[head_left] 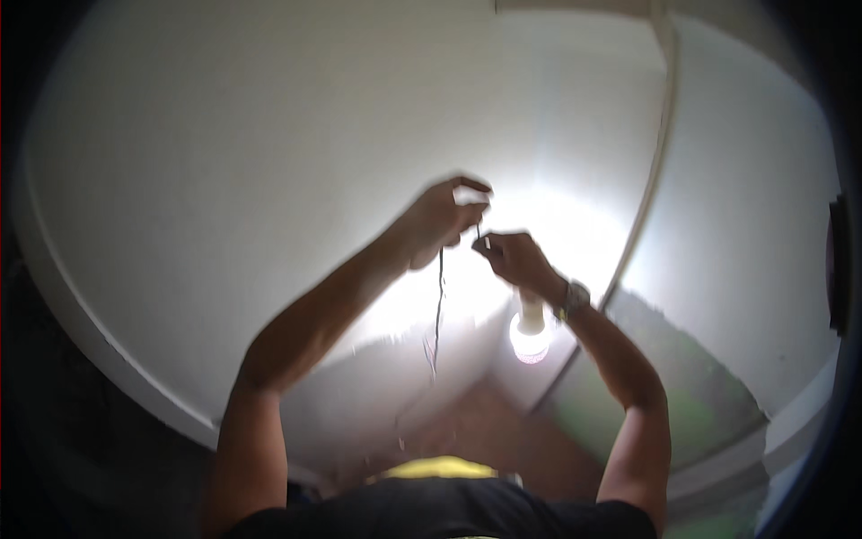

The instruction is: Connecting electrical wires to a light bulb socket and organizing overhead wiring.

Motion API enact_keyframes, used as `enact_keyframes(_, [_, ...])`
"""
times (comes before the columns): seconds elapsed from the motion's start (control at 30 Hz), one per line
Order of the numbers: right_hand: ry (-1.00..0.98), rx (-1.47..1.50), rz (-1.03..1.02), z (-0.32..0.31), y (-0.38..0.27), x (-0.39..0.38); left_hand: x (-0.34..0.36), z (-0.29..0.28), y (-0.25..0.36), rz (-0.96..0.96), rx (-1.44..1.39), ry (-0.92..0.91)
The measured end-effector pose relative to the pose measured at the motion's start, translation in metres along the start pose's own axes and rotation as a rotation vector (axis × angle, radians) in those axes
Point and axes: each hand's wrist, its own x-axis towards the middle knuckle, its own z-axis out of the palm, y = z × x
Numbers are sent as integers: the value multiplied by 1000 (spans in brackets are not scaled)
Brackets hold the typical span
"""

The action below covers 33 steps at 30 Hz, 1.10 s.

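Observation:
Both of my arms are raised in front of a pale wall. My left hand (446,216) is closed round a thin dark wire (439,305), its thumb and forefinger toward the right. From below that hand the wire hangs in loose bends, and its lower part looks split into thin strands. Slightly lower and to the right, my right hand (516,256) pinches a short dark stretch that runs up to my left fingers. A small pale spot shows at the right fingertips; what it is I cannot make out. A watch sits on my right wrist.
A lit bulb (531,338) in a pale holder glows just below my right wrist. Beige trunking (662,135) runs down the wall corner at the right. Green paint (660,382) covers the lower right wall. A dark object (838,267) juts in at the right edge.

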Motion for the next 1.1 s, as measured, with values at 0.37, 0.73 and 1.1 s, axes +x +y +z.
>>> enact_keyframes(0.37, [45,64,-138,-74,-61,97,-36,-103,247,602,1747,254])
enact_keyframes(0.73, [196,10,-250,-81,-86,77,-78,-63,190,1057,2187,641])
enact_keyframes(1.1, [162,-18,-250,-79,-67,55,-14,-46,143,919,1769,1108])
